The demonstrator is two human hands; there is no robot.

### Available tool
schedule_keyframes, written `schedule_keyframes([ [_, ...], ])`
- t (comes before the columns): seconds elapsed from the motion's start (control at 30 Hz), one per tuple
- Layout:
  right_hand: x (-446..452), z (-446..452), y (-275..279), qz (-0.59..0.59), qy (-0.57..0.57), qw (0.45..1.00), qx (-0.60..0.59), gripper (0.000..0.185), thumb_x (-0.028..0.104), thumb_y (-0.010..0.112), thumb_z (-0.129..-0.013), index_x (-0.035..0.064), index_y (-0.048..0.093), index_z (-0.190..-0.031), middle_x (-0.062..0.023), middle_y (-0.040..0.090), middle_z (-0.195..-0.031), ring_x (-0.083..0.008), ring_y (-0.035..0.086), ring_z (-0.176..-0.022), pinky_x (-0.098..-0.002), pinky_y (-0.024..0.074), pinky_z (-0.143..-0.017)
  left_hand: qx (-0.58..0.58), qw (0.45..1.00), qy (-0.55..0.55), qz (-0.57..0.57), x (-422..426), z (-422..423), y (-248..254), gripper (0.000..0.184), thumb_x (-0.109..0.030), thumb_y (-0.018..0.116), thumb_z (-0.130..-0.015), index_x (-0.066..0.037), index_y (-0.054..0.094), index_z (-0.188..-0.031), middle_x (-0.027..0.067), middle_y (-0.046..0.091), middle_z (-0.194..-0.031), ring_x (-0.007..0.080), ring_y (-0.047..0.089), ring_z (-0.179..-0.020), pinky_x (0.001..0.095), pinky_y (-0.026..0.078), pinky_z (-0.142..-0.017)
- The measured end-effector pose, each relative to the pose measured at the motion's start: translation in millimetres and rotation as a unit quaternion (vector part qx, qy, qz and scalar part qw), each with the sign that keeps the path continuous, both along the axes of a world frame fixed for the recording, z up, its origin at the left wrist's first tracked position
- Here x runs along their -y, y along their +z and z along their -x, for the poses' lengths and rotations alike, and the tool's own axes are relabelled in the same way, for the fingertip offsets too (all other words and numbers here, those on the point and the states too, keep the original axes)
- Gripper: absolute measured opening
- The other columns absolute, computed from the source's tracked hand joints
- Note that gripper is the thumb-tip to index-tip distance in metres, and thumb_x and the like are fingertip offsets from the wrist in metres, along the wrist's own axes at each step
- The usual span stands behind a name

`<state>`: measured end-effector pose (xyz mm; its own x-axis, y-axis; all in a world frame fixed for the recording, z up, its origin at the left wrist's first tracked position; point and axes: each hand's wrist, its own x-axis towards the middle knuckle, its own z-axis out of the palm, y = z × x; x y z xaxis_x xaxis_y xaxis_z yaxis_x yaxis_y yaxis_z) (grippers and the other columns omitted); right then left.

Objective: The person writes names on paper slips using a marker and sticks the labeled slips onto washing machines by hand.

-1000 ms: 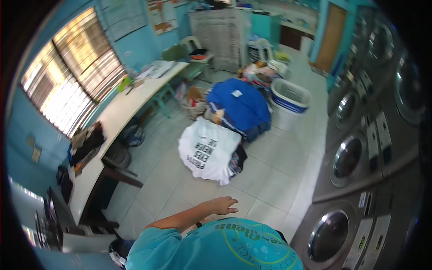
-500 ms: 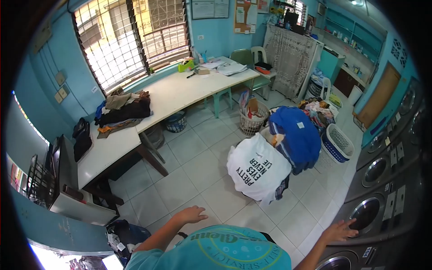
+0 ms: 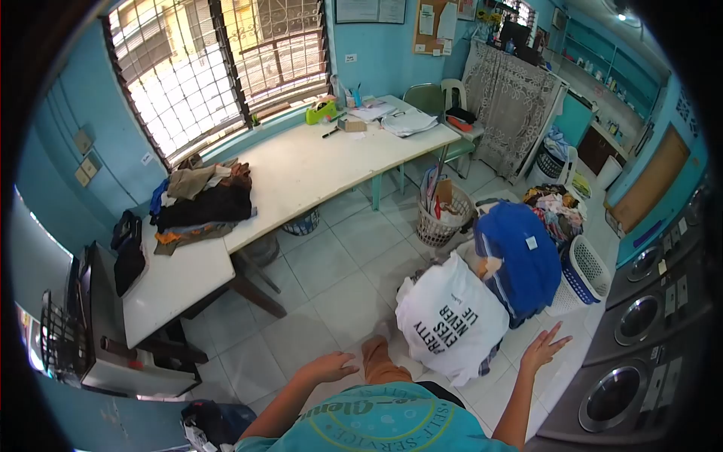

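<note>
My left hand (image 3: 331, 367) is held out over the floor with its fingers stretched, holding nothing. Out to the other side, my right hand (image 3: 545, 348) has its fingers spread and is empty too, nearest to the heaped laundry. A white shirt (image 3: 452, 320) printed "PRETTY EYES NEVER LIE" covers the closer heap on the floor. Just behind it, a blue garment (image 3: 520, 260) lies over another heap. Neither hand touches the clothes. One bare foot and lower leg (image 3: 382, 360) show in front of my teal shirt.
Front-loading machines (image 3: 614, 395) line the right side. White laundry baskets (image 3: 589, 264) stand beside the blue heap. A wastebasket-like lattice basket (image 3: 444, 218) holds assorted things. The long white table (image 3: 301, 169) bears folded clothes (image 3: 203, 200), papers (image 3: 409, 122) and a green tape dispenser (image 3: 321, 112).
I have stepped forward, and the heaps sit closer to me. My right hand has moved away from the machine doors toward the laundry. A leg has come into view.
</note>
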<state>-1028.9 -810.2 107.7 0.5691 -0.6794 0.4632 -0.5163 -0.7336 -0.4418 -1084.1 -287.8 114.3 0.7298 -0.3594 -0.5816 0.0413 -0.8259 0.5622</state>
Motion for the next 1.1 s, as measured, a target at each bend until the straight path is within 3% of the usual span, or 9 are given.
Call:
schedule_keyframes([
  [0.1,-14.8,-84.8,-22.7,-0.048,0.033,0.998,-0.031,0.058,0.056,0.019,-0.096,0.0278,0.022,-0.147,-0.0235,-0.003,-0.152,-0.0438,0.008,-0.139,-0.0661,0.0229,-0.099,0.013,1.000,-0.005,-0.024,-13.3,-72.8,-7.1,0.060,-0.055,0.044,-0.091,-0.011,0.046,-0.132,0.0185,0.050,-0.127,0.0356,0.053,-0.111,0.0424,0.042,-0.095],
  [0.2,-25.8,-171.9,-53.8,-0.108,0.123,0.985,-0.047,0.055,0.050,0.023,-0.098,0.0245,0.022,-0.147,-0.0287,-0.005,-0.150,-0.0459,0.006,-0.138,-0.0521,0.0257,-0.106,-0.002,0.999,0.014,-0.050,-20.2,-149.8,16.4,0.058,-0.053,0.045,-0.091,-0.011,0.047,-0.131,0.0190,0.051,-0.126,0.0361,0.053,-0.110,0.0423,0.043,-0.094],
  [0.33,-35.7,-280.0,-73.6,-0.162,0.223,0.957,-0.094,0.053,0.044,0.023,-0.100,0.0214,0.021,-0.147,-0.0278,-0.003,-0.150,-0.0483,0.005,-0.137,-0.0517,0.0237,-0.108,0.027,0.999,0.034,0.009,-27.8,-252.7,33.7,0.055,-0.050,0.047,-0.091,-0.011,0.048,-0.130,0.0191,0.052,-0.124,0.0370,0.053,-0.109,0.0424,0.043,-0.092],
  [0.43,-60.6,-341.5,-44.3,-0.125,0.272,0.942,-0.151,0.053,0.045,0.028,-0.099,0.0230,0.022,-0.147,-0.0254,-0.005,-0.151,-0.0471,0.014,-0.136,-0.0479,0.0280,-0.107,0.075,0.993,0.087,0.029,-33.8,-307.5,30.4,0.052,-0.046,0.051,-0.090,-0.011,0.049,-0.128,0.0184,0.051,-0.125,0.0373,0.052,-0.111,0.0434,0.044,-0.091],
  [0.57,-78.7,-395.2,-16.5,-0.118,0.332,0.912,-0.211,0.053,0.041,0.036,-0.098,0.0222,0.025,-0.146,-0.0236,0.001,-0.152,-0.0461,0.019,-0.135,-0.0467,0.0294,-0.106,0.071,0.997,0.025,0.024,-45.5,-387.0,32.2,0.045,-0.039,0.056,-0.089,-0.011,0.052,-0.124,0.0180,0.054,-0.121,0.0346,0.057,-0.103,0.0399,0.046,-0.088],
  [0.77,-75.1,-416.8,-21.5,-0.143,0.277,0.912,-0.265,0.055,0.034,0.045,-0.095,0.0198,0.027,-0.145,-0.0264,0.006,-0.150,-0.0462,0.022,-0.134,-0.0488,0.0338,-0.103,0.156,0.983,0.074,0.069,-89.7,-577.8,-29.8,0.027,-0.026,0.063,-0.083,-0.007,0.066,-0.102,0.0172,0.065,-0.090,0.0289,0.063,-0.080,0.0368,0.051,-0.073],
  [0.87,-51.4,-403.1,-74.1,-0.115,0.261,0.919,-0.271,0.056,0.030,0.048,-0.095,0.0181,0.027,-0.145,-0.0295,0.008,-0.149,-0.0467,0.023,-0.134,-0.0483,0.0362,-0.101,0.260,0.953,0.143,0.064,-102.9,-708.4,-42.6,0.020,-0.022,0.063,-0.082,-0.006,0.069,-0.093,0.0171,0.065,-0.088,0.0291,0.063,-0.077,0.0372,0.051,-0.070],
  [1.03,-111.8,-424.6,-31.1,-0.263,0.125,0.887,-0.359,0.061,0.026,0.052,-0.093,0.0105,0.024,-0.145,-0.0315,0.011,-0.147,-0.0474,0.021,-0.134,-0.0466,0.0305,-0.105,0.333,0.918,0.213,0.014,-138.1,-914.8,-105.0,0.015,-0.018,0.065,-0.080,-0.005,0.069,-0.085,0.0163,0.063,-0.081,0.0308,0.063,-0.079,0.0394,0.051,-0.072],
  [1.1,-135.9,-456.4,-16.8,-0.276,0.112,0.879,-0.372,0.062,0.025,0.053,-0.092,0.0095,0.023,-0.145,-0.0312,0.011,-0.148,-0.0468,0.022,-0.134,-0.0463,0.0299,-0.105,0.304,0.919,0.235,-0.083,-149.9,-971.8,-122.1,0.015,-0.013,0.067,-0.077,-0.006,0.069,-0.090,0.0153,0.063,-0.090,0.0332,0.062,-0.086,0.0404,0.051,-0.076],
])
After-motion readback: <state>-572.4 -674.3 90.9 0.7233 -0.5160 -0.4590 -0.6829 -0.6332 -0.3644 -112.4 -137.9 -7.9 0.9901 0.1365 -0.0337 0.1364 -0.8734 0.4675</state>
